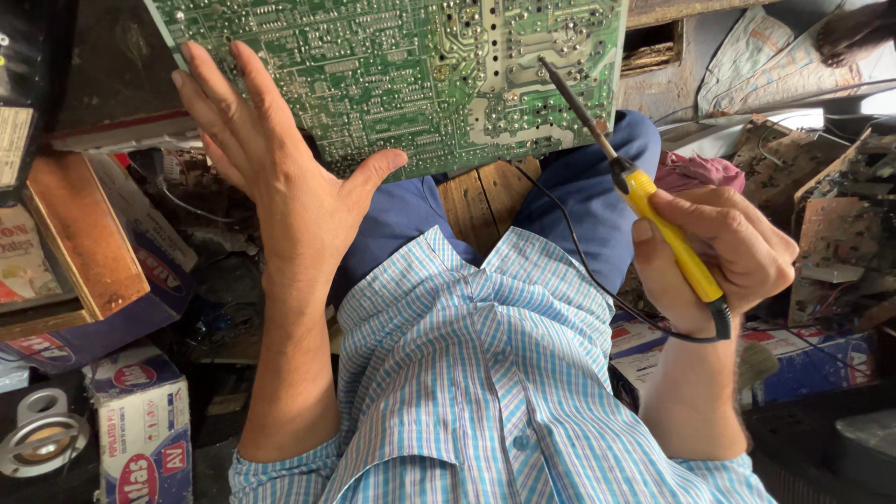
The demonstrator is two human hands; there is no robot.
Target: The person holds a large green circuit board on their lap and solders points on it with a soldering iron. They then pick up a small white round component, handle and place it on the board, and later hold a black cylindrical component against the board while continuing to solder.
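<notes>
Green circuit board (401, 75), flat and rigid, solder side up, dense with silver traces and tiny joints, sits at the top centre, propped over the person's lap. Left hand (275, 159) is spread open, fingers fanned flat against the board's lower left edge, thumb hooked under its bottom rim, bracing it. Right hand (723, 257) is closed tight around the yellow plastic handle of a soldering iron (653, 210); its thin dark metal shaft angles up-left and the tip touches the board near the pale silver patch on the right side. A black cord (583, 261) runs from the handle's base and loops across the lap. The two hands are well apart, one on each side of the board. Below is a blue-and-white checked cotton shirt (485, 373), soft and creased, over dark blue trousers (597, 187); a strip of worn wooden plank (481, 201) shows between the knees. On the left, stacked cardboard boxes (140, 420), printed red and blue, closed, contents hidden, and a brown flat carton (84, 233) leaning above them. A round metal part (37, 434) lies at bottom left. On the right, a pink crumpled cloth (700, 173) and bare brownish circuit boards (840, 233) stand on edge among loose wires; more printed boxes (803, 355) sit below them.
</notes>
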